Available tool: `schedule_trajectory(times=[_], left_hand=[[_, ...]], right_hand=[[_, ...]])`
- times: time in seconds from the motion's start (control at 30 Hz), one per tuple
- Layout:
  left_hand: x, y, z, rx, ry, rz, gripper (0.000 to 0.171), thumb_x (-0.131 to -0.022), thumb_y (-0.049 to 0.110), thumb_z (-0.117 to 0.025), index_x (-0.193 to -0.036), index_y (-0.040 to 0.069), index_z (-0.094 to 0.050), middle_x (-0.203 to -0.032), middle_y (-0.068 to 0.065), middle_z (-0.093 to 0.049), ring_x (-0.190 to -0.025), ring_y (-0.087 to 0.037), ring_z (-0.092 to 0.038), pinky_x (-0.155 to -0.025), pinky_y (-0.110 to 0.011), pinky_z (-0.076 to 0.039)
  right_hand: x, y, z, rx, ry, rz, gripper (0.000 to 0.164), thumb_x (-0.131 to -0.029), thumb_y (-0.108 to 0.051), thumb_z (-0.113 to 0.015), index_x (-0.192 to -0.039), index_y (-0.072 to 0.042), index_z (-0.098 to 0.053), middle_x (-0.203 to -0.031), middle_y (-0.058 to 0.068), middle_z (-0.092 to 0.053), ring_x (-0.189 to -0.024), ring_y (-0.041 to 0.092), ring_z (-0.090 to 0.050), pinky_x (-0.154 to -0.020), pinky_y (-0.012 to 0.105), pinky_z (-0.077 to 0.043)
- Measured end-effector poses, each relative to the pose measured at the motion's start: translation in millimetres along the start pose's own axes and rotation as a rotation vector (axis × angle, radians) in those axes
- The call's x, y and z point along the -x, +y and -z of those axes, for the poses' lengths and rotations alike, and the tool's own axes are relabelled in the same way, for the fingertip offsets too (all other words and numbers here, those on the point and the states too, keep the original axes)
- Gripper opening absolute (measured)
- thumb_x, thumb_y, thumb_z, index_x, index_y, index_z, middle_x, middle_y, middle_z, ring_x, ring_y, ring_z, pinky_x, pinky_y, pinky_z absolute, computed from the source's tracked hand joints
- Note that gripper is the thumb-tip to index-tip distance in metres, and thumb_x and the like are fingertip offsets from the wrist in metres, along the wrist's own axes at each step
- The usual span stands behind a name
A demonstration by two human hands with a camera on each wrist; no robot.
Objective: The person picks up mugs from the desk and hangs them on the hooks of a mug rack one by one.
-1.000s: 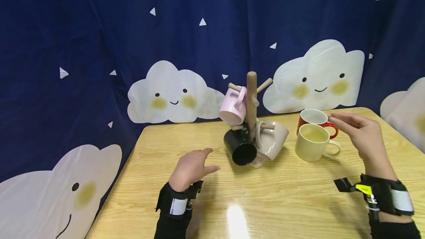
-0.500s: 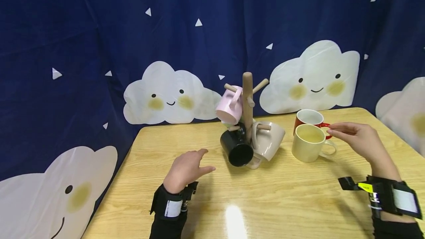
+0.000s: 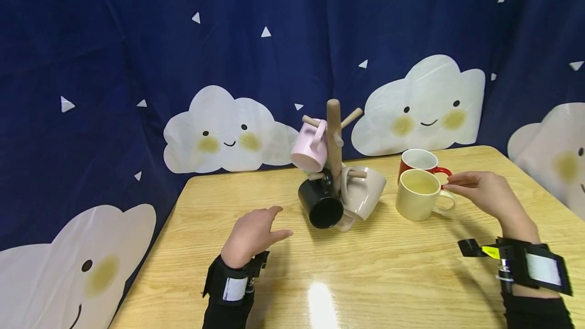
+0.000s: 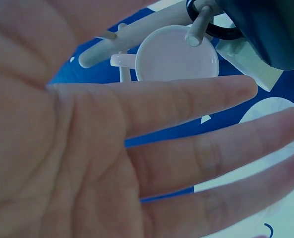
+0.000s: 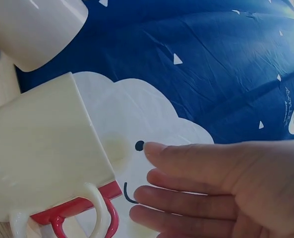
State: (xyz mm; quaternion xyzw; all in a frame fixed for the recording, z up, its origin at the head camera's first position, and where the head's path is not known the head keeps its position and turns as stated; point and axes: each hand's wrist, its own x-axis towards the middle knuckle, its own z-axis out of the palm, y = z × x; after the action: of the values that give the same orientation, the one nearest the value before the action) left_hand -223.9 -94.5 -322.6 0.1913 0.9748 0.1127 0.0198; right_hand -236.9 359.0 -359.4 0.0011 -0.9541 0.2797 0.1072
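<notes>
My right hand (image 3: pixel 486 192) hovers just right of two upright mugs, its fingers fairly straight. In the right wrist view those fingers (image 5: pixel 186 198) stand apart from both handles and hold nothing. The cream-yellow mug (image 3: pixel 413 202) stands in front, partly hiding the red mug (image 3: pixel 402 166) with a white inside; both handles point right. My left hand (image 3: pixel 253 232) is over the table left of the mug tree, fingers extended and nothing in it. On the wooden mug tree (image 3: pixel 334 136) hang a pink mug (image 3: pixel 308 149), a black mug (image 3: pixel 320 204) and an off-white mug (image 3: pixel 365 192).
The light wooden table (image 3: pixel 379 278) ends at a dark blue curtain (image 3: pixel 292 24) with smiling clouds. Upper pegs (image 3: pixel 352 117) of the tree stick out at the right without a mug. Something pale shows behind the black mug, mostly hidden.
My right hand has come lower and closer to the mug handles. The left hand keeps its pose. The whole head view has shifted, so the scene sits farther left.
</notes>
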Motion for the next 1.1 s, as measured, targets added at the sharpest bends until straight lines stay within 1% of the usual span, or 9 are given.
schedule_trajectory(times=[0.13,0.23,0.3,0.4,0.57,0.67,0.8,1.0,1.1], left_hand=[[0.5,-0.2,-0.3,0.003,-0.014,0.010,0.058,-0.081,0.042,-0.067,-0.125,0.006,-0.055,-0.095,-0.011,-0.069,-0.079,-0.023,-0.065,-0.066,-0.035,-0.051],[0.5,0.1,-0.4,0.005,-0.027,0.020,0.058,-0.081,0.042,-0.067,-0.126,0.006,-0.054,-0.098,-0.012,-0.069,-0.082,-0.024,-0.065,-0.068,-0.036,-0.051],[0.5,0.3,-0.3,0.006,-0.031,0.023,0.058,-0.081,0.041,-0.067,-0.126,0.006,-0.054,-0.101,-0.012,-0.068,-0.085,-0.025,-0.065,-0.071,-0.038,-0.052],[0.4,0.7,-0.4,0.007,-0.031,0.019,0.058,-0.081,0.041,-0.067,-0.126,0.006,-0.054,-0.101,-0.012,-0.068,-0.086,-0.025,-0.065,-0.072,-0.038,-0.052],[0.2,1.2,-1.2,0.003,-0.023,0.009,0.058,-0.081,0.042,-0.067,-0.125,0.006,-0.055,-0.099,-0.012,-0.068,-0.083,-0.025,-0.065,-0.070,-0.037,-0.051],[-0.1,1.8,-1.4,0.002,-0.022,0.005,0.057,-0.081,0.041,-0.067,-0.125,0.007,-0.055,-0.100,-0.011,-0.068,-0.083,-0.024,-0.065,-0.070,-0.037,-0.051],[-0.6,2.6,-1.7,-0.001,-0.023,-0.001,0.058,-0.081,0.042,-0.067,-0.125,0.006,-0.055,-0.098,-0.011,-0.069,-0.082,-0.024,-0.065,-0.069,-0.036,-0.051],[-1.0,3.0,-1.8,-0.001,-0.022,-0.003,0.057,-0.081,0.041,-0.067,-0.125,0.006,-0.055,-0.094,-0.011,-0.069,-0.081,-0.024,-0.065,-0.067,-0.036,-0.051],[-1.2,2.9,-2.0,-0.003,-0.022,-0.002,0.057,-0.081,0.041,-0.067,-0.124,0.006,-0.055,-0.096,-0.011,-0.069,-0.082,-0.024,-0.065,-0.068,-0.036,-0.051]], right_hand=[[-2.9,-0.9,-0.7,0.065,-0.080,0.030,0.052,-0.084,-0.037,-0.065,-0.110,0.008,-0.061,-0.105,0.029,-0.063,-0.096,0.046,-0.059,-0.076,0.054,-0.045],[-5.0,0.0,-2.2,0.133,-0.150,0.067,0.050,-0.080,-0.032,-0.069,-0.106,0.010,-0.062,-0.101,0.031,-0.063,-0.092,0.046,-0.059,-0.075,0.054,-0.045],[-6.0,1.2,-4.3,0.162,-0.166,0.092,0.046,-0.077,-0.027,-0.072,-0.102,0.011,-0.063,-0.096,0.029,-0.064,-0.089,0.044,-0.060,-0.074,0.053,-0.046],[-7.1,2.4,-7.8,0.166,-0.173,0.106,0.044,-0.075,-0.023,-0.073,-0.101,0.011,-0.063,-0.092,0.028,-0.065,-0.086,0.042,-0.060,-0.073,0.052,-0.046],[-9.3,4.6,-13.5,0.165,-0.167,0.110,0.042,-0.076,-0.019,-0.072,-0.103,0.012,-0.062,-0.091,0.027,-0.065,-0.084,0.041,-0.060,-0.073,0.052,-0.046],[-11.2,7.9,-18.7,0.183,-0.131,0.127,0.036,-0.076,-0.016,-0.071,-0.101,0.010,-0.064,-0.085,0.022,-0.066,-0.078,0.035,-0.061,-0.070,0.048,-0.047],[-12.9,11.4,-23.2,0.195,-0.106,0.143,0.024,-0.079,-0.012,-0.067,-0.093,0.008,-0.066,-0.074,0.013,-0.065,-0.068,0.023,-0.057,-0.061,0.037,-0.045],[-13.4,13.0,-24.3,0.184,-0.102,0.158,0.019,-0.081,-0.010,-0.065,-0.087,0.008,-0.066,-0.072,0.013,-0.065,-0.064,0.019,-0.055,-0.058,0.032,-0.042],[-13.5,10.4,-23.3,0.177,-0.108,0.162,0.016,-0.082,-0.011,-0.065,-0.083,0.006,-0.066,-0.068,0.009,-0.063,-0.062,0.016,-0.050,-0.056,0.030,-0.038]])
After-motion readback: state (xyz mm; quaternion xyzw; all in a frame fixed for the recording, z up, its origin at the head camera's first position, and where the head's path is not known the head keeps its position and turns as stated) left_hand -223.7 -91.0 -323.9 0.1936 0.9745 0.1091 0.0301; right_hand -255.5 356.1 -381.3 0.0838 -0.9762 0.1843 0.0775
